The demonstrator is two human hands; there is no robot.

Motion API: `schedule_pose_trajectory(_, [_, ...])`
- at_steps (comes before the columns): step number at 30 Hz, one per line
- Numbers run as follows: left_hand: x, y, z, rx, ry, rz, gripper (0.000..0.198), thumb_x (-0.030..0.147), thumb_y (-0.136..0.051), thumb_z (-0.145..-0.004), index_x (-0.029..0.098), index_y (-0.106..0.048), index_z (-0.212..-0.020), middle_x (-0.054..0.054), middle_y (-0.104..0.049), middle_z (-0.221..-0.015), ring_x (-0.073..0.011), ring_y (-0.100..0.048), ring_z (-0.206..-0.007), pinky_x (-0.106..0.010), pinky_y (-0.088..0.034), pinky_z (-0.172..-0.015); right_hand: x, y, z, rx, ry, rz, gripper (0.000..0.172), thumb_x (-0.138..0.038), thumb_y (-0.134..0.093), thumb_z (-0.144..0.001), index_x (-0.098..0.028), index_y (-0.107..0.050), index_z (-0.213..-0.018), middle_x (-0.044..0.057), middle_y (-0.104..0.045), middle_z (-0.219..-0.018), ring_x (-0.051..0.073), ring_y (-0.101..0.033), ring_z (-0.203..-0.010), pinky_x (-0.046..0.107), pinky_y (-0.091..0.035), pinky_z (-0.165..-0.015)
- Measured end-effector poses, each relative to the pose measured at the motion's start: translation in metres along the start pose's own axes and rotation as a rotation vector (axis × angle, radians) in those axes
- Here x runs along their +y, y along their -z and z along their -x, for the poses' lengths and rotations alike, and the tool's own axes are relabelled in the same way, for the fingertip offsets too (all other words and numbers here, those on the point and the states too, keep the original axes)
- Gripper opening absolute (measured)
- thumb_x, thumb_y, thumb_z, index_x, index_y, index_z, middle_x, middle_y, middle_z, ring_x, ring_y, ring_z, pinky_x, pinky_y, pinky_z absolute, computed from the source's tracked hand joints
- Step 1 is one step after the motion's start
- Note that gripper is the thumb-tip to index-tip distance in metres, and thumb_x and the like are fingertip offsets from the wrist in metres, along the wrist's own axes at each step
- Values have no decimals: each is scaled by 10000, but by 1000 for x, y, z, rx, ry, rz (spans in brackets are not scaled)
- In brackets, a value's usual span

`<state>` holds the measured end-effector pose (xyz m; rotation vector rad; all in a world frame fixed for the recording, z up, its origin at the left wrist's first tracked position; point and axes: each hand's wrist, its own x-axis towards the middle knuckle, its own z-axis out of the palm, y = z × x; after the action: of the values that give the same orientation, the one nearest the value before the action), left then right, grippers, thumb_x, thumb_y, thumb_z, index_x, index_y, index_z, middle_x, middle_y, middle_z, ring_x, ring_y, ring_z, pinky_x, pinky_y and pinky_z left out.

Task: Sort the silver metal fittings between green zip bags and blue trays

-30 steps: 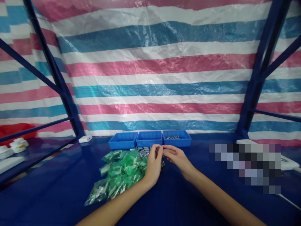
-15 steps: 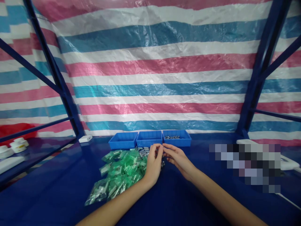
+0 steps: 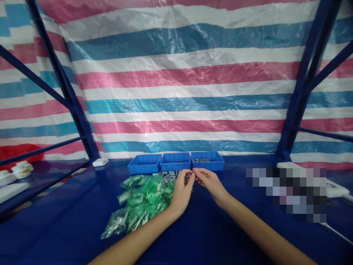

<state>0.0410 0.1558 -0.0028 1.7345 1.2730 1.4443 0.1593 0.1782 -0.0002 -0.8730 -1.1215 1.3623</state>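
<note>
My left hand (image 3: pixel 182 191) and my right hand (image 3: pixel 210 184) meet fingertip to fingertip in front of the bins. Both are closed in a pinch; a tiny dark, shiny bit shows at the right fingertips, too small to name. Just left of my left hand lie loose silvery metal cylinders (image 3: pixel 168 177), partly hidden by that hand. A heap of green-tinted plastic bags (image 3: pixel 149 195) with metal pieces inside spreads to the left. One clear bag (image 3: pixel 117 222) of metal parts lies nearest me.
Three blue bins stand in a row at the back: a left bin (image 3: pixel 145 170), a middle bin (image 3: pixel 175 167) and a right bin (image 3: pixel 211 166) with small metal parts. A white box (image 3: pixel 100 162) sits at left; a pixelated patch covers things at right.
My hands have shifted slightly right, and the right fingers have drawn closer into a pinch against the left fingertips. Bags and bins stay in place.
</note>
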Motion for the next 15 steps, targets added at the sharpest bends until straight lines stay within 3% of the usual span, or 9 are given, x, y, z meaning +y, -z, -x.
schedule_pose_trajectory(4, [1,0,0,-37,-30,-106,196,345,-442,-851,189,-527,-932,-5,-512,-827,-128,-487,-706,-256,-394,-678,1,4,-4,25,4,-24,323,-435,-721,-606,-166,-689,-780,-11,-627,-634,85,-528,-577,210,-415,-578])
schedule_pose_trajectory(10, [7,-2,11,-212,-216,-558,237,192,-542,-720,202,-514,-956,-12,-503,-845,-176,-487,-809,-318,-383,-755,-4,15,-14,156,19,23,320,-404,-752,-562,-145,-682,-737,30,-666,-672,104,-564,-589,229,-447,-584])
schedule_pose_trajectory(15, [7,-4,16,-294,-241,-627,195,162,-514,-718,207,-521,-908,-11,-507,-853,-173,-496,-815,-318,-386,-760,-1,24,-23,202,103,125,355,-376,-747,-562,-137,-695,-819,37,-665,-642,147,-608,-620,261,-482,-603])
